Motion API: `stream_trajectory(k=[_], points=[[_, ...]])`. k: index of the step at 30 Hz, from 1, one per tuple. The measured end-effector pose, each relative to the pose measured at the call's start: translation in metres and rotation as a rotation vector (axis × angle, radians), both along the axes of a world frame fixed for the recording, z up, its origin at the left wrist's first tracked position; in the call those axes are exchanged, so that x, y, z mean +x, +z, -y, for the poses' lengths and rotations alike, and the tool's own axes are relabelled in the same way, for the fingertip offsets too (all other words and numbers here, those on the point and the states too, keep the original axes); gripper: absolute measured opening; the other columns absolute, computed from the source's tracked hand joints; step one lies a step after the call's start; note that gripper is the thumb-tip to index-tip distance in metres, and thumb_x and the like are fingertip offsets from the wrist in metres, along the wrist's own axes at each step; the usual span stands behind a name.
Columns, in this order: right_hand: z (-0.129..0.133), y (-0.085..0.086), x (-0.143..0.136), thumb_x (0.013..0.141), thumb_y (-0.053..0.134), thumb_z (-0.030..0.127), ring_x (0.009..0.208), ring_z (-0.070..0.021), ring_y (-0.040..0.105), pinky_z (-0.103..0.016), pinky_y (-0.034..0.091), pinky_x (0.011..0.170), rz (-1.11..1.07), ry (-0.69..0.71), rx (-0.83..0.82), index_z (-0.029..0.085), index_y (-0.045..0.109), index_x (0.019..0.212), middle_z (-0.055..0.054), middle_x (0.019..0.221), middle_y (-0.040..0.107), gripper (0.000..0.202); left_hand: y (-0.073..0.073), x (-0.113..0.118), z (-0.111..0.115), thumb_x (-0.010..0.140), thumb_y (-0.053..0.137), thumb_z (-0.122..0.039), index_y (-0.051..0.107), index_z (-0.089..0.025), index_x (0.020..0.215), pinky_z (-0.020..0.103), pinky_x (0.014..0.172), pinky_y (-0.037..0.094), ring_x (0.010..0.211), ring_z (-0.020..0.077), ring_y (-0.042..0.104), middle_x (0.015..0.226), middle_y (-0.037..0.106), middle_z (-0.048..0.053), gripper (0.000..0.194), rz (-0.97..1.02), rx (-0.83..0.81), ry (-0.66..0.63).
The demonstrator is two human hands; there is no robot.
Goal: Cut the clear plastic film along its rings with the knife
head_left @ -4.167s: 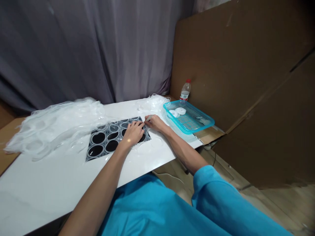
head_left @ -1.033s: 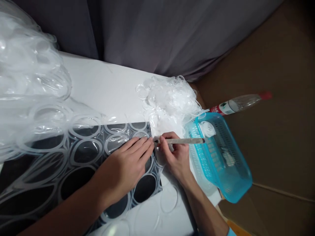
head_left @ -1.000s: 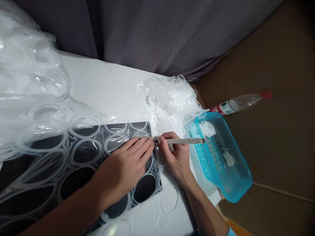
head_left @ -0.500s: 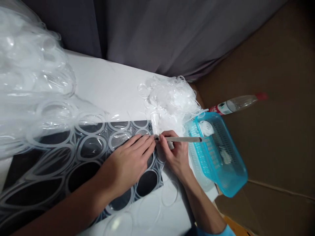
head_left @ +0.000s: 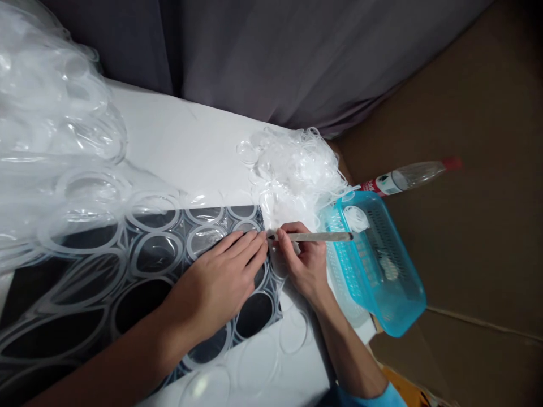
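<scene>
My left hand (head_left: 229,271) lies flat, fingers stretched out, on a clear plastic sheet with round ring shapes (head_left: 156,254), which is spread over a black board (head_left: 254,315). In a pinch, my right hand (head_left: 307,263) holds a slim grey pen-like tool (head_left: 324,237); its exact kind I cannot make out. The tool's dark tip meets the sheet close beside my left fingertips, near the board's right edge. Its other end points right, towards a blue basket.
Thin clear rings and strips (head_left: 297,167) lie heaped behind my hands on the white table (head_left: 178,135). At right stand the blue plastic basket (head_left: 403,288) with some white loops inside and a red-capped bottle (head_left: 418,174). Bulky clear plastic (head_left: 55,107) fills the left.
The tool's free end has tipped slightly up and right in my right hand. My left hand stays in place on the sheet.
</scene>
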State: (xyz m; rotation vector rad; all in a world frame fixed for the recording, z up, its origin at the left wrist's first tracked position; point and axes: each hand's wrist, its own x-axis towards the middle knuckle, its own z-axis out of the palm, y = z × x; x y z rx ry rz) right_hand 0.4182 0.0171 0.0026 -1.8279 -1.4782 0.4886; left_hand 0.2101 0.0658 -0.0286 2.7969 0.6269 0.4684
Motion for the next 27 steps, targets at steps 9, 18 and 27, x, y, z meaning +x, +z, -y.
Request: stream_trajectory(k=[9,18,27], points=[[0.002,0.0,0.001,0.111,0.061,0.033,0.075,-0.0184,0.07,-0.034,0.054,0.075,0.084,0.07,0.01,0.022,0.071,0.1,-0.003,0.089,0.076,0.019,0.001,-0.001,-0.002,0.105,0.055,-0.02,0.057,-0.008,0.159,0.053,0.133,0.04,0.154,0.0328,0.056,0.167,0.056,0.017,0.056,0.054,0.009,-0.009],[0.007,-0.001,-0.01,0.112,0.054,0.017,0.095,-0.0229,0.068,-0.037,0.057,0.084,0.329,0.201,0.03,0.023,0.067,0.1,-0.009,0.103,0.072,0.019,0.0,0.001,-0.001,0.106,0.053,-0.021,0.061,-0.008,0.154,0.053,0.133,0.038,0.152,0.0317,0.056,0.163,0.061,0.017,0.051,0.013,0.03,-0.001],[0.013,-0.005,-0.018,0.11,0.048,0.009,0.105,-0.0293,0.067,-0.045,0.058,0.09,0.553,0.226,0.046,0.02,0.069,0.111,-0.015,0.115,0.073,0.024,0.002,0.001,0.001,0.108,0.053,-0.025,0.058,-0.005,0.157,0.049,0.136,0.031,0.157,0.0318,0.05,0.166,0.057,0.018,0.053,-0.024,0.021,0.001]])
